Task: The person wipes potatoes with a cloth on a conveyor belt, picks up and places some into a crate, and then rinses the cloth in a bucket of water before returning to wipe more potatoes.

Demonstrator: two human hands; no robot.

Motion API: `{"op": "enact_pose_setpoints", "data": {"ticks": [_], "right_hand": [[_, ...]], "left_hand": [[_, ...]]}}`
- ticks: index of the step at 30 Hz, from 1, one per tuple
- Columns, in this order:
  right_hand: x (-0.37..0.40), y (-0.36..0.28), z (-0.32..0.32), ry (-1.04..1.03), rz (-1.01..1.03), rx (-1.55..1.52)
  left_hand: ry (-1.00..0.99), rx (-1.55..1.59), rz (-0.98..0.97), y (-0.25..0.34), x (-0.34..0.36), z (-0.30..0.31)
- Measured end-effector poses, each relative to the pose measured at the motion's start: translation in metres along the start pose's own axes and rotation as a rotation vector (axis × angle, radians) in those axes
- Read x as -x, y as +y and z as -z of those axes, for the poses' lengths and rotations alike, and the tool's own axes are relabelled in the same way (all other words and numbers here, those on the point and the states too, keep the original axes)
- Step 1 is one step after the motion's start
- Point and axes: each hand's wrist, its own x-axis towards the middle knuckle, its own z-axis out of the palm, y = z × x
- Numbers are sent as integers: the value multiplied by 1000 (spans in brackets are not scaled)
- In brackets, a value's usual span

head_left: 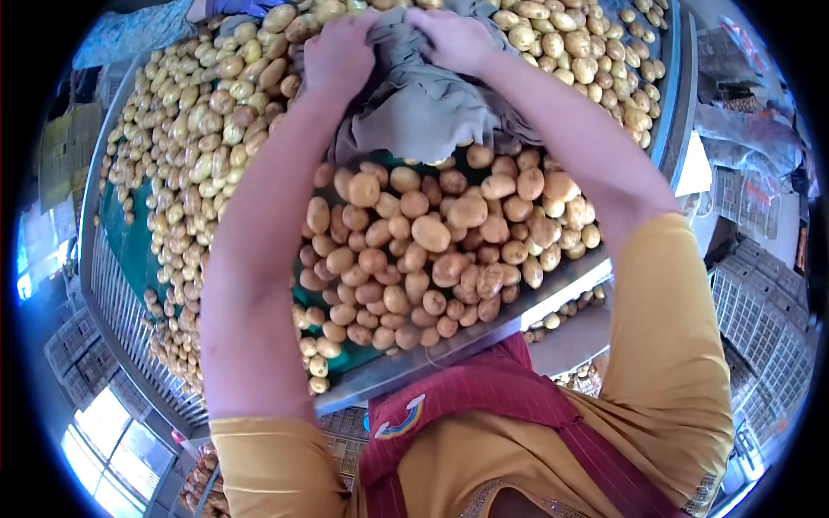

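Note:
Both my arms reach forward over a broad heap of potatoes (414, 250). My left hand (341, 53) is closed on the left side of a bunched grey cloth (423, 112). With fingers wrapped in the same fabric, my right hand (453, 39) grips its upper right part. The cloth hangs in folds and rests on the potatoes, hiding those under it. Wet-looking potatoes surround both hands.
The potatoes lie on a metal-edged sorting table (414, 367) with a green surface. A blue-gloved hand (246, 7) and patterned sleeve (134, 33) of another person show at top left. Plastic crates (760, 298) stand at right.

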Motion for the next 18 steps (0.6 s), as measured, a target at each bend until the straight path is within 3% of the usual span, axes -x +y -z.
{"op": "enact_pose_setpoints", "data": {"ticks": [1,2,3,4,5,6,7,8,9,10,11,12,15,17,18], "right_hand": [[17,-10,26,47,-59,-116],[29,-30,73,-221,-237,-11],[60,-37,90,-14,-144,-173],[91,-44,106,173,-19,-314],[122,-53,125,212,91,-211],[161,-64,134,251,225,-90],[199,-89,154,72,168,69],[237,-109,152,-66,97,157],[275,-114,135,-168,187,238],[297,-125,122,-132,242,163],[308,-131,112,-370,226,75],[311,-131,92,-563,142,-11],[282,-95,48,-530,183,29],[242,-64,46,-518,191,-53],[218,-39,47,-448,184,-157]], "left_hand": [[68,143,-9,6,12,31],[134,291,-19,17,36,61],[219,271,-115,15,57,77],[153,287,-156,31,87,103],[87,301,-202,50,119,133],[-226,105,-101,76,150,162],[-259,181,-247,83,189,164],[-610,48,-212,106,211,179],[-575,160,-322,111,245,167],[-370,311,-435,116,272,143],[-480,315,-402,129,288,127],[-448,300,-459,129,287,103],[-392,295,-581,126,280,39],[-571,240,-462,125,228,47],[-252,339,-431,122,202,30]]}}
